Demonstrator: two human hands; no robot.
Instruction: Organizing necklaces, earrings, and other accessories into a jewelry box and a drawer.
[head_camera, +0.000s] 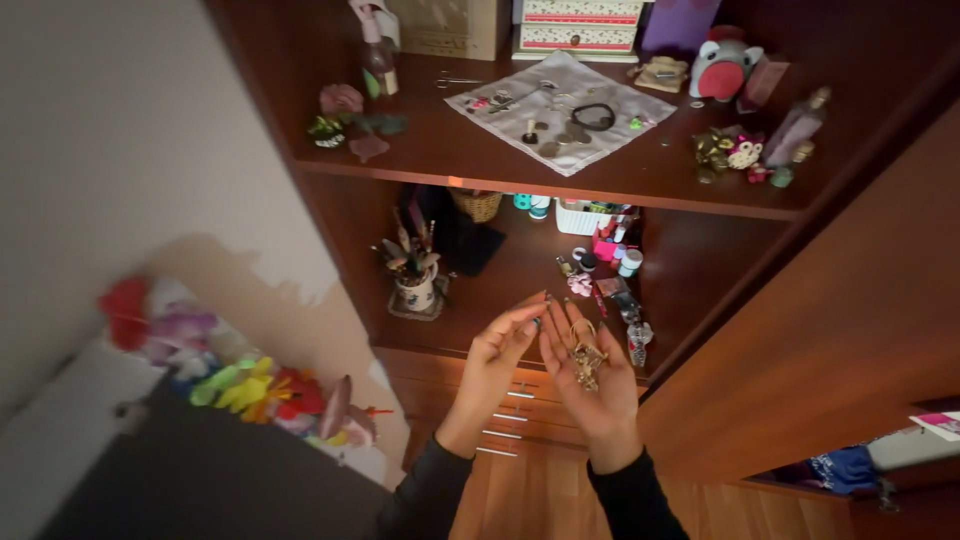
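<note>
Head view
Right hand (590, 385): palm up and open, fingers spread, in front of the lower shelf (520, 270); grip slack, cradling the jewellery rather than pinching it.
Jewellery (585, 358): small gold-coloured tangle lying in the right palm, just below the lower shelf's front edge.
Left hand (497, 355): beside the right, fingers loosely extended, tips near the jewellery; grip open, holding nothing.
Cloth (560, 110): pale, on the shelf above, scattered with small trinkets.
Cup (416, 290): left on the lower shelf, stuffed with brushes.
</note>
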